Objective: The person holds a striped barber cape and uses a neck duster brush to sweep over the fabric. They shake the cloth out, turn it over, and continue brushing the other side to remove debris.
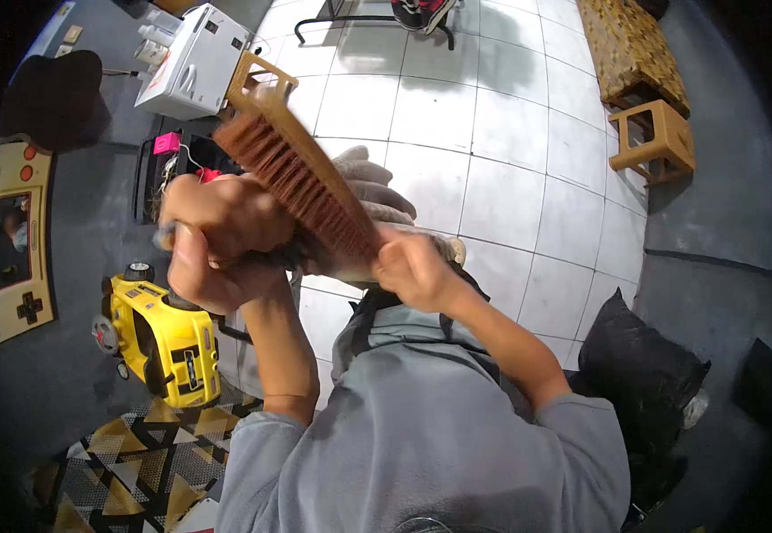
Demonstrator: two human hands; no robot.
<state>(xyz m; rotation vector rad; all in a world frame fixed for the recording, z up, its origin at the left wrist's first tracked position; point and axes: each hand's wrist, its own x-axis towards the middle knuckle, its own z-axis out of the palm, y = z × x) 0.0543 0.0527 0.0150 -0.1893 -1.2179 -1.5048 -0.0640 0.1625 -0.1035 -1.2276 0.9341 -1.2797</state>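
My right hand point(419, 270) grips the near end of a wooden brush point(319, 170) with reddish-brown bristles. The brush slants up to the left, its bristles facing my left hand point(226, 233). That hand is closed around a dark grey, fuzzy-looking item point(282, 258), mostly hidden by fingers and brush; its kind is unclear. Behind the brush, above my lap, is a pale thing with rounded ridges point(376, 190), partly covered. Motion blurs the left hand and the brush's far end.
A yellow toy car point(166, 340) stands at left beside a patterned mat point(132, 460). Beyond are a small white fridge point(192, 66) and a brown stool point(259, 70). Another stool point(656, 140) and a black plastic bag point(639, 366) are at right. Shoes point(422, 12) rest on a black rack point(332, 20).
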